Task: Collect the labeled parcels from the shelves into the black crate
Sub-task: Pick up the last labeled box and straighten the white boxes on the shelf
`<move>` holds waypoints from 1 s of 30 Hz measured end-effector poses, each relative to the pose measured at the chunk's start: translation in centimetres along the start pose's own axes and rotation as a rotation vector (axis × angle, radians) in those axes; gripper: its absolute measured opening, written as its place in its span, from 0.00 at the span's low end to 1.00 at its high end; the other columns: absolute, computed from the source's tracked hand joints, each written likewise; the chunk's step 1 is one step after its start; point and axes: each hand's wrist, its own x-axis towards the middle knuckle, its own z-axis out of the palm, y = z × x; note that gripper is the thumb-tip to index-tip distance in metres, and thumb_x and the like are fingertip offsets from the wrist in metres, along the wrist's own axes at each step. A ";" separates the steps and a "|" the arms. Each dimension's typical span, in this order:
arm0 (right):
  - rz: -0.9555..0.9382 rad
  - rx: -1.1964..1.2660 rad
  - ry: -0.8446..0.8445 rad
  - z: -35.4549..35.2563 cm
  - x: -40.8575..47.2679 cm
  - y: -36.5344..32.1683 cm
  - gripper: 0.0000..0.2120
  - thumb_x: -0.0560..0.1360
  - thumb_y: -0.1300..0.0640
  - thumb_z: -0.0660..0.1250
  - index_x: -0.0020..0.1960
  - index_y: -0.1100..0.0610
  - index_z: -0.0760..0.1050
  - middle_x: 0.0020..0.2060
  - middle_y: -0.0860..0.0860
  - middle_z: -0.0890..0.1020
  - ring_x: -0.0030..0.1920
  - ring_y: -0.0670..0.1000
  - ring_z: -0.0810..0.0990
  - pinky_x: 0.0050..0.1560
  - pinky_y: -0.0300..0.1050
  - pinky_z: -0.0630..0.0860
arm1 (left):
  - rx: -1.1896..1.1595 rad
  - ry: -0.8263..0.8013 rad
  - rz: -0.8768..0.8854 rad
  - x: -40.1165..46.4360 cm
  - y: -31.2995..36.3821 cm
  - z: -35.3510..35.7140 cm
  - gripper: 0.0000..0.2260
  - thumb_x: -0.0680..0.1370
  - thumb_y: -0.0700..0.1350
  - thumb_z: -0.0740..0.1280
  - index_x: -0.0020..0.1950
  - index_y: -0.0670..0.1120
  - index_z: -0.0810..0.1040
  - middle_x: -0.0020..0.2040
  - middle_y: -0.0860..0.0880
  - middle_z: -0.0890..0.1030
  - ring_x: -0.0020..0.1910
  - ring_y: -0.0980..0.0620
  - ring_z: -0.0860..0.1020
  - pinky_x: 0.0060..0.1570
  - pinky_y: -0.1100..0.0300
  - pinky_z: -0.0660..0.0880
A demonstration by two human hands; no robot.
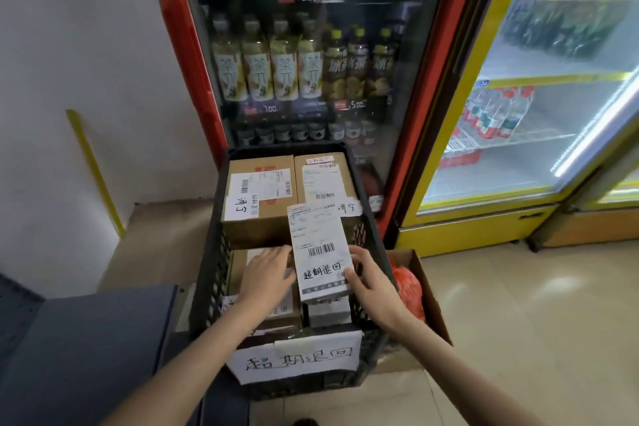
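The black crate point(209, 273) stands on the floor in front of me, with a handwritten paper sign point(297, 358) on its near wall. Several labeled cardboard parcels lie inside: a brown box point(259, 197) at the far left, another point(323, 176) at the far right. Over the crate's middle is a long white-labeled parcel point(320, 249) held between both hands. My left hand point(268, 273) presses its left edge with flat fingers. My right hand point(368, 278) grips its near right corner, thumb on the label.
A red drinks fridge point(304, 55) stands right behind the crate and a yellow one point(539, 107) to its right. An open cardboard box point(425, 282) with a red bag point(409, 290) sits against the crate's right side. A dark grey surface point(86, 339) lies at the lower left.
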 end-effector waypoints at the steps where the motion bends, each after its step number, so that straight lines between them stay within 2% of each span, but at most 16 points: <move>1: -0.005 -0.052 -0.001 0.1 0.2 -0.1 0.20 0.79 0.41 0.55 0.70 0.43 0.60 0.63 0.42 0.75 0.57 0.43 0.78 0.59 0.50 0.75 | -0.002 -0.020 0.018 0.3 -0.3 0.5 0.17 0.77 0.54 0.62 0.64 0.51 0.70 0.62 0.54 0.75 0.61 0.56 0.72 0.58 0.61 0.69; 3: -0.001 -0.152 -0.008 0.1 0.6 -0.2 0.20 0.81 0.45 0.55 0.71 0.44 0.59 0.66 0.44 0.73 0.58 0.46 0.77 0.58 0.48 0.74 | -0.005 -0.054 0.044 0.4 -0.8 1.3 0.17 0.78 0.55 0.61 0.65 0.52 0.69 0.63 0.54 0.74 0.61 0.56 0.71 0.59 0.61 0.68; 6: -0.002 -0.295 -0.037 0.5 0.8 0.4 0.22 0.80 0.45 0.56 0.72 0.47 0.58 0.69 0.47 0.71 0.57 0.52 0.79 0.56 0.53 0.75 | -0.021 -0.114 0.047 -0.1 -1.5 2.3 0.17 0.78 0.55 0.60 0.65 0.52 0.69 0.62 0.54 0.74 0.60 0.55 0.72 0.57 0.60 0.70; 9: 0.015 -0.369 -0.071 0.7 1.1 1.1 0.22 0.79 0.43 0.56 0.70 0.49 0.60 0.67 0.49 0.73 0.59 0.53 0.78 0.57 0.52 0.75 | -0.022 -0.176 0.046 -0.8 -2.0 3.2 0.16 0.78 0.54 0.60 0.65 0.52 0.69 0.62 0.54 0.75 0.59 0.54 0.72 0.56 0.60 0.70; 14: 0.069 -0.441 -0.119 0.9 2.2 1.4 0.22 0.79 0.45 0.58 0.68 0.53 0.60 0.65 0.52 0.75 0.61 0.55 0.76 0.55 0.51 0.74 | -0.007 -0.197 0.034 -0.2 -2.3 4.1 0.14 0.78 0.52 0.59 0.63 0.50 0.70 0.57 0.53 0.77 0.54 0.54 0.73 0.47 0.61 0.68; 20: 0.167 -0.536 -0.174 1.7 5.3 2.8 0.22 0.80 0.55 0.59 0.71 0.59 0.58 0.63 0.60 0.74 0.58 0.60 0.76 0.54 0.52 0.73 | 0.118 -0.225 0.038 2.1 -2.1 5.8 0.21 0.79 0.52 0.58 0.71 0.47 0.64 0.66 0.49 0.71 0.62 0.52 0.70 0.57 0.59 0.69; 24: 0.252 -0.591 -0.257 2.8 6.8 3.6 0.25 0.80 0.57 0.58 0.74 0.59 0.56 0.67 0.62 0.69 0.63 0.61 0.73 0.60 0.51 0.70 | 0.079 -0.169 0.000 2.8 -3.3 6.3 0.21 0.79 0.50 0.59 0.71 0.49 0.64 0.64 0.50 0.72 0.61 0.53 0.71 0.56 0.59 0.70; 30: 0.133 -0.567 -0.160 2.8 6.8 3.6 0.22 0.79 0.56 0.60 0.72 0.57 0.62 0.65 0.58 0.72 0.59 0.59 0.75 0.57 0.50 0.73 | 0.041 -0.126 0.002 2.5 -3.9 6.0 0.17 0.79 0.50 0.60 0.68 0.49 0.68 0.62 0.52 0.74 0.59 0.52 0.72 0.55 0.58 0.71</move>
